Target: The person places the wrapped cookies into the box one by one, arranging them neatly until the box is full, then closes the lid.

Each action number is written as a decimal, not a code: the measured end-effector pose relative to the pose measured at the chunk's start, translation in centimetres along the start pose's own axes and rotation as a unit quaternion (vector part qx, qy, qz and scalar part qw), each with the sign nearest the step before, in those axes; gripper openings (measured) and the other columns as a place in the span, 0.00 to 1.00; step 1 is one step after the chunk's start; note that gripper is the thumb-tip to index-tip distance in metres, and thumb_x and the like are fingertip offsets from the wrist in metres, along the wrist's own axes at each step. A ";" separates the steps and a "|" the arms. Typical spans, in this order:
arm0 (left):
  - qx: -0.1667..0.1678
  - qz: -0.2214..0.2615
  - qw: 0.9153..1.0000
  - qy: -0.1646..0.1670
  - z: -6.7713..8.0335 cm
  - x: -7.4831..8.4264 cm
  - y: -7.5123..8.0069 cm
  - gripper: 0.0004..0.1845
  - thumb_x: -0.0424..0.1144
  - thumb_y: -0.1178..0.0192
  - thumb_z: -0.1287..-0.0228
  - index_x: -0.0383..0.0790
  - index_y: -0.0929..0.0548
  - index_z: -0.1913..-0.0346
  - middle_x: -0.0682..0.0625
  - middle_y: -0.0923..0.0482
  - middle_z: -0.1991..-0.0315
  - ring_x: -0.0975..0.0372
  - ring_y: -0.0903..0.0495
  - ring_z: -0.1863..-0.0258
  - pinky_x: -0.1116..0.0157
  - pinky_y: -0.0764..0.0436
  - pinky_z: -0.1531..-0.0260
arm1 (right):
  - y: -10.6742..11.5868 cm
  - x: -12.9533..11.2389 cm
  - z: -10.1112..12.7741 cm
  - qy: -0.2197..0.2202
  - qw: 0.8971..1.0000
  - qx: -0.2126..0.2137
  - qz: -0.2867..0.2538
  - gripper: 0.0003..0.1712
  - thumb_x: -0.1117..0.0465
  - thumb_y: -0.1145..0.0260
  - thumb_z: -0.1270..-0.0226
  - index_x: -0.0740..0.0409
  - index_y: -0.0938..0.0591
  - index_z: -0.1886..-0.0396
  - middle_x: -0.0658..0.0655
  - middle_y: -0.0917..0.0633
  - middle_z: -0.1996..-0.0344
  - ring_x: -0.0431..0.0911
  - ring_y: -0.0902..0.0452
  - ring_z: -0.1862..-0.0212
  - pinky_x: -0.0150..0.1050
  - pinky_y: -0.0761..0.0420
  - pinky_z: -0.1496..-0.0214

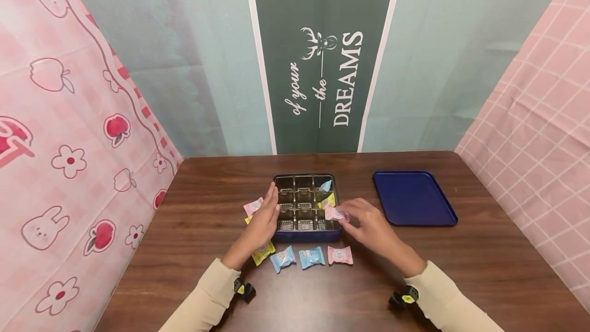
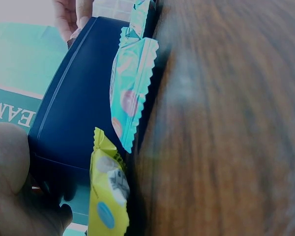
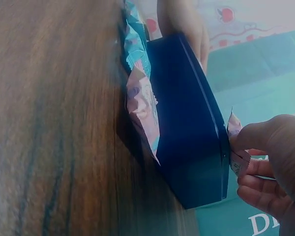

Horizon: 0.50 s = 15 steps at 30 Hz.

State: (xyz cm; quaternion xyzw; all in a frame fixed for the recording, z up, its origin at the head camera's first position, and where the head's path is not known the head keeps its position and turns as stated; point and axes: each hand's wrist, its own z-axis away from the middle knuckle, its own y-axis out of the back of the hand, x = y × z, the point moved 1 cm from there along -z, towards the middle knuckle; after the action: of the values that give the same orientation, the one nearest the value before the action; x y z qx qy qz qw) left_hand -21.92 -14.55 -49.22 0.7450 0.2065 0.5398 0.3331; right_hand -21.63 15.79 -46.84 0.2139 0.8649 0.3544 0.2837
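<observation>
1. Blue tin box (image 1: 306,235): one, its insert divided into nine compartments.
2. Blue lid (image 1: 413,198): one.
3. Wrapped candies (image 1: 311,257): nine visible; three pink, three blue, three yellow, one of these mostly hidden by the left hand.
4. Hands: two, left hand (image 1: 261,224) and right hand (image 1: 372,228).

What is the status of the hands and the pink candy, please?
Right hand pinches pink candy over box right edge. Left hand rests open on box's left side. Nothing blocks the near cells.
</observation>
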 end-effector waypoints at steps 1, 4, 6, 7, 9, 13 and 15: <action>0.001 0.000 1.000 -0.001 0.0 0.0 0.0 0.29 0.37 0.60 0.16 0.27 0.50 0.21 0.39 0.61 0.18 0.45 0.45 0.23 0.45 0.40 0.28 | 0.0 -0.1 0.0 0.003 1.000 -0.001 0.001 0.17 0.66 0.20 0.46 0.58 0.11 0.55 0.54 0.11 0.56 0.48 0.18 0.52 0.47 0.15 0.56; 0.004 0.002 1.000 0.001 0.0 0.2 0.0 0.29 0.37 0.60 0.16 0.27 0.50 0.21 0.39 0.61 0.18 0.45 0.44 0.24 0.45 0.40 0.28 | -0.1 -0.2 -0.2 0.012 1.000 -0.006 0.005 0.17 0.64 0.20 0.46 0.57 0.11 0.55 0.54 0.12 0.56 0.47 0.18 0.52 0.46 0.15 0.57; 0.003 0.005 1.000 0.003 0.0 0.3 0.1 0.29 0.37 0.60 0.16 0.27 0.50 0.21 0.40 0.61 0.18 0.45 0.45 0.23 0.45 0.40 0.28 | -0.1 -0.4 -0.3 0.019 1.000 -0.008 0.007 0.17 0.64 0.20 0.46 0.58 0.11 0.55 0.55 0.12 0.56 0.47 0.17 0.53 0.47 0.15 0.56; 0.002 0.005 1.000 0.004 0.0 0.3 0.1 0.29 0.37 0.60 0.16 0.28 0.50 0.21 0.40 0.61 0.18 0.46 0.45 0.23 0.45 0.41 0.28 | -0.1 -0.4 -0.4 0.022 1.000 -0.009 0.009 0.17 0.64 0.20 0.46 0.58 0.11 0.55 0.55 0.12 0.56 0.48 0.17 0.53 0.47 0.15 0.56; 0.001 0.007 1.000 0.005 -0.1 0.3 0.1 0.29 0.37 0.60 0.16 0.28 0.50 0.21 0.40 0.61 0.18 0.46 0.46 0.23 0.46 0.41 0.27 | -0.2 -0.5 -0.5 0.029 0.999 -0.013 0.014 0.17 0.64 0.20 0.46 0.58 0.10 0.55 0.55 0.12 0.57 0.48 0.17 0.53 0.47 0.15 0.56; 0.000 0.006 1.000 0.005 0.0 0.4 0.2 0.29 0.37 0.60 0.16 0.28 0.50 0.21 0.40 0.61 0.18 0.46 0.46 0.23 0.46 0.42 0.27 | -0.2 -0.7 -0.6 0.039 0.999 -0.024 0.028 0.16 0.63 0.20 0.45 0.56 0.10 0.55 0.54 0.13 0.57 0.47 0.17 0.53 0.46 0.15 0.58; 0.001 0.005 1.000 0.005 0.0 0.3 0.2 0.29 0.36 0.60 0.16 0.28 0.50 0.21 0.40 0.61 0.18 0.46 0.46 0.23 0.46 0.41 0.27 | -0.3 -0.7 -0.6 0.044 0.998 -0.029 0.031 0.15 0.62 0.21 0.44 0.56 0.09 0.55 0.53 0.13 0.57 0.47 0.18 0.54 0.46 0.16 0.58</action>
State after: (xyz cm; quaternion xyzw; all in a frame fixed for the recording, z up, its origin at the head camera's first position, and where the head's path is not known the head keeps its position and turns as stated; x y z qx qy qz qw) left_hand -21.83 -14.44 -48.89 0.7436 0.2047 0.5447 0.3291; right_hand -21.54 14.93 -46.44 0.2166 0.8589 0.3968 0.2408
